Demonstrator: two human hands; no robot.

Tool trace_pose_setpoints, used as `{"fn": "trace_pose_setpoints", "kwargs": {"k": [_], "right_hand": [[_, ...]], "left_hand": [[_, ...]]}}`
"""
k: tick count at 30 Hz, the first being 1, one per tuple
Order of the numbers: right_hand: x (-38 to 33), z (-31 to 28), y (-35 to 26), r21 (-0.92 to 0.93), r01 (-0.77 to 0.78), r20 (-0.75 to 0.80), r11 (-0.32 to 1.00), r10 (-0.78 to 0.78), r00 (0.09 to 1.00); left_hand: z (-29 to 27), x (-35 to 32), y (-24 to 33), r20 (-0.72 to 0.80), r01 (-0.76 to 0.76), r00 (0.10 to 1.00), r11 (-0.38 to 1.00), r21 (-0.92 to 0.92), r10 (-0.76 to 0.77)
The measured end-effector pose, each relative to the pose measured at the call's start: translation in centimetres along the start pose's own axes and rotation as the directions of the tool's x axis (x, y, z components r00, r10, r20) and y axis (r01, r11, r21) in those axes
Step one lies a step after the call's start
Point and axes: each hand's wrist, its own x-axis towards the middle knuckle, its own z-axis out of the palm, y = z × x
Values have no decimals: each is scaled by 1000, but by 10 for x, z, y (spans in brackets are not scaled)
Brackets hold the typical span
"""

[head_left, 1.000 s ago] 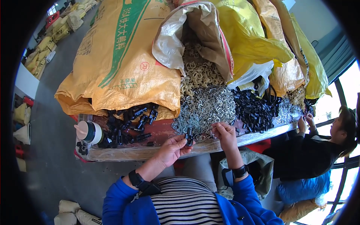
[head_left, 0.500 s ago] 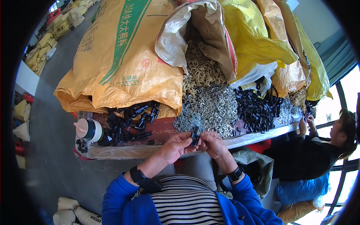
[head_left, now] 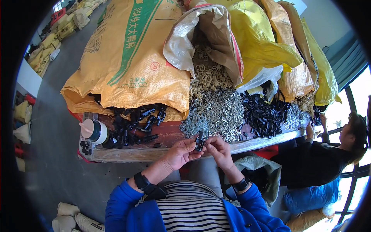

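My left hand [head_left: 178,154] pinches a small black plastic fitting [head_left: 199,142] upright between thumb and fingers, just off the table's front edge. Close by on its right is my right hand [head_left: 219,151], thumb and fingertips pressed together. Whatever those fingertips hold is too small to make out. Beyond my hands lie heaps of small parts: silvery curved metal pieces [head_left: 225,112], finer grey metal pieces [head_left: 194,127] and brass-coloured clips [head_left: 212,76]. More black fittings [head_left: 133,129] like the held one spill from a sack at the left.
Large orange [head_left: 135,62] and yellow [head_left: 255,42] woven sacks stand along the table's back. A white-and-dark container with a pink lid [head_left: 94,131] sits at the left corner. Small black pieces [head_left: 266,118] lie to the right. A co-worker [head_left: 328,154] sits at the right end; an open sack [head_left: 266,170] hangs below.
My right hand's fingertips have drawn slightly away from the black fitting. My left hand still holds it, nearly unmoved. The co-worker's hands have moved apart, and the view has shifted slightly.
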Motion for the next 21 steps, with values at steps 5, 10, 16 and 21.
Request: {"fn": "trace_pose_setpoints", "kwargs": {"k": [5, 10, 16, 21], "right_hand": [[6, -4, -8, -706, 438, 231, 557, -403, 885], [13, -10, -1, -692, 382, 206, 612, -340, 918], [13, -13, -1, -165, -75, -28, 984, 71, 997], [6, -2, -10, 41, -80, 8, 996, 80, 997]], "left_hand": [[-3, 2, 0, -13, 25, 1000, 998, -61, -26], [-8, 9, 2, -38, 39, 998, 998, -56, -41], [-11, 10, 1, -153, 1, 988, 1000, 0, -1], [0, 4, -5, -199, 13, 980, 1000, 23, -8]]}}
